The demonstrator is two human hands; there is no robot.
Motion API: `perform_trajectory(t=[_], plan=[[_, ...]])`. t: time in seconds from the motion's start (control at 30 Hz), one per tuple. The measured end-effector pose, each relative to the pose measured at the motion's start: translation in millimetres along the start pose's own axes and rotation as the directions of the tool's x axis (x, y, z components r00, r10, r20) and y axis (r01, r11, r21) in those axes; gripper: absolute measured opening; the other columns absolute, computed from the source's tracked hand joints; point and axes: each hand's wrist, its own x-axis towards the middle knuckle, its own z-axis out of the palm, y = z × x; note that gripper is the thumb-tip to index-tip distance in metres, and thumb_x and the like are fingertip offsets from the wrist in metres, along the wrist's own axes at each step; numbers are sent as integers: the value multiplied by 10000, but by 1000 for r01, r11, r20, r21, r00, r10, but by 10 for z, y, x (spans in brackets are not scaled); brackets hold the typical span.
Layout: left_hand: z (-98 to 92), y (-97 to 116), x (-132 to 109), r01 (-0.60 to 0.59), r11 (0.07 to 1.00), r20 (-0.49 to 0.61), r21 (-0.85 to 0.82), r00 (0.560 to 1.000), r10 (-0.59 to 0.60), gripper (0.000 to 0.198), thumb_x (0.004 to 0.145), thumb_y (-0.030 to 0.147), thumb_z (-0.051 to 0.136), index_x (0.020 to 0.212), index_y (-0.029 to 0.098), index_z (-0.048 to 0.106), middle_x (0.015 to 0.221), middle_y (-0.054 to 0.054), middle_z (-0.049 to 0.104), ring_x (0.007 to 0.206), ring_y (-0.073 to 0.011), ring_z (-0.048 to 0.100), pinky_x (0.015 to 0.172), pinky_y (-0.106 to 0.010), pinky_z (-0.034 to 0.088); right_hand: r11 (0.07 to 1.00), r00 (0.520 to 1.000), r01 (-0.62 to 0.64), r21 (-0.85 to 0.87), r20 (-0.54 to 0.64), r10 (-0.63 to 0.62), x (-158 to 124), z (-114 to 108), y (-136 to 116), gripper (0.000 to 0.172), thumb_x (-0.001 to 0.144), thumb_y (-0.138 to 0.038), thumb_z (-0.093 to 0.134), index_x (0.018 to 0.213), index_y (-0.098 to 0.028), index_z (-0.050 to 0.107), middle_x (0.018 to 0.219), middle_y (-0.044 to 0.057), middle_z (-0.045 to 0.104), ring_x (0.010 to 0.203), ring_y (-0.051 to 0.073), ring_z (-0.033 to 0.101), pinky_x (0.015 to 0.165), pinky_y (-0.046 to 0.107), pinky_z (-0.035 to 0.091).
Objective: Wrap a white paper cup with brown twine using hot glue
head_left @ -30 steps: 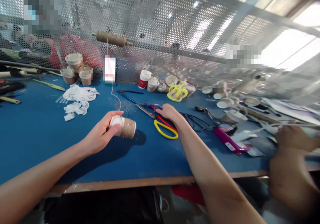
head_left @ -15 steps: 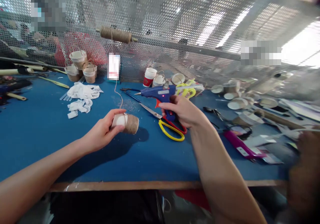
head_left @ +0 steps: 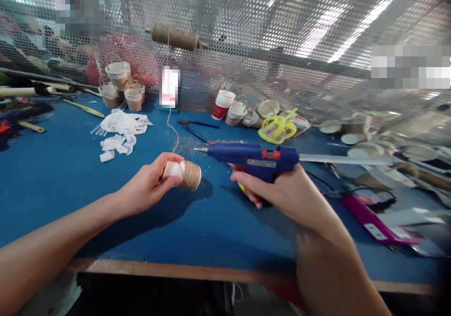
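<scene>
My left hand (head_left: 153, 180) is closed around a small paper cup (head_left: 173, 170) tilted on its side, its lower part wound with brown twine (head_left: 192, 175). From the cup a strand of twine runs up to a spool (head_left: 175, 37) on the mesh panel. In my right hand (head_left: 271, 187) is a blue hot glue gun (head_left: 246, 158), its metal nozzle pointing left, a short way from the cup and above the table. A clear glue stick (head_left: 345, 159) sticks out of its back. Beneath the gun, scissors are mostly hidden, with a bit of yellow handle showing.
Twine-wrapped cups (head_left: 118, 79) stand at the back left, near crumpled white paper (head_left: 123, 122) and a phone-like screen (head_left: 169, 86). Pliers (head_left: 199, 124), a red cup (head_left: 223, 104) and a yellow crown-shaped item (head_left: 278, 127) lie behind the gun. A purple box (head_left: 378, 219) and scraps crowd the right.
My right hand has raised the glue gun off the table area by the scissors and brought it closer to view, turned level. The left hand still holds the cup; the view has shifted slightly.
</scene>
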Motion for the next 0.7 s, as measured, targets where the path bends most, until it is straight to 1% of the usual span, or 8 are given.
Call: perform_trajectory(t=[0.07, 0.13, 0.2, 0.27, 0.37, 0.43, 0.57, 0.7], plan=[[0, 4, -4, 8, 1000, -4, -23, 1000, -8, 305, 825, 268, 432, 1103, 148, 396, 585, 57, 436, 483, -88, 401, 470, -194, 307, 995, 1000, -7, -99, 25, 9, -37, 16, -13, 207, 673, -381, 615, 586, -209, 539, 363, -58, 456, 312, 81, 408, 355, 223, 383], [-2, 5, -5, 11, 999, -7, -42, 1000, -11, 311, 827, 277, 431, 1108, 148, 395, 630, 36, 481, 515, -97, 429, 498, -206, 339, 977, 999, 11, -212, 43, -2, -58, 34, 3, 203, 684, -392, 598, 593, -216, 554, 346, -60, 444, 313, 90, 409, 362, 232, 377], [-6, 3, -5, 14, 999, -12, -51, 1000, -15, 318, 828, 286, 428, 1112, 148, 393, 670, 17, 516, 544, -107, 454, 527, -218, 365, 949, 998, 54, -311, 28, -48, -69, 46, 35, 182, 685, -394, 594, 627, -223, 575, 353, -60, 442, 331, 99, 413, 380, 240, 372], [-11, -1, -4, 15, 998, -12, -55, 1000, -15, 329, 828, 299, 427, 1117, 148, 389, 713, 1, 539, 559, -111, 464, 540, -225, 376, 924, 994, 103, -369, 16, -104, -74, 52, 59, 167, 685, -390, 596, 645, -228, 583, 364, -57, 439, 359, 107, 420, 407, 246, 375], [-16, -6, -6, 16, 999, 5, -47, 1000, -16, 342, 832, 315, 422, 1129, 150, 377, 764, -15, 554, 570, -112, 470, 542, -225, 378, 905, 988, 149, -398, 14, -156, -81, 57, 53, 167, 687, -388, 590, 637, -229, 572, 402, -44, 465, 419, 123, 457, 434, 244, 392], [-20, -6, -9, 20, 999, 8, -27, 1000, -20, 341, 838, 317, 415, 1135, 154, 370, 746, -6, 547, 564, -110, 463, 536, -221, 371, 896, 982, 181, -406, 26, -186, -86, 63, 26, 163, 696, -373, 572, 631, -223, 569, 461, -32, 510, 471, 130, 491, 461, 238, 418], [-31, 5, -11, 12, 1000, 11, -9, 1000, -11, 325, 844, 312, 409, 1127, 158, 366, 716, 9, 534, 559, -107, 454, 528, -211, 368, 887, 969, 247, -391, 89, -230, -92, 82, -21, 137, 730, -296, 514, 666, -211, 600, 552, -30, 576, 530, 125, 530, 527, 222, 462], [-33, 18, -12, 6, 1000, 7, 5, 1000, -6, 330, 845, 312, 411, 1131, 153, 366, 743, -6, 555, 580, -113, 473, 547, -220, 384, 889, 968, 250, -384, 74, -240, -97, 106, 4, 117, 721, -283, 531, 681, -212, 615, 572, -38, 601, 538, 124, 545, 529, 218, 472]])
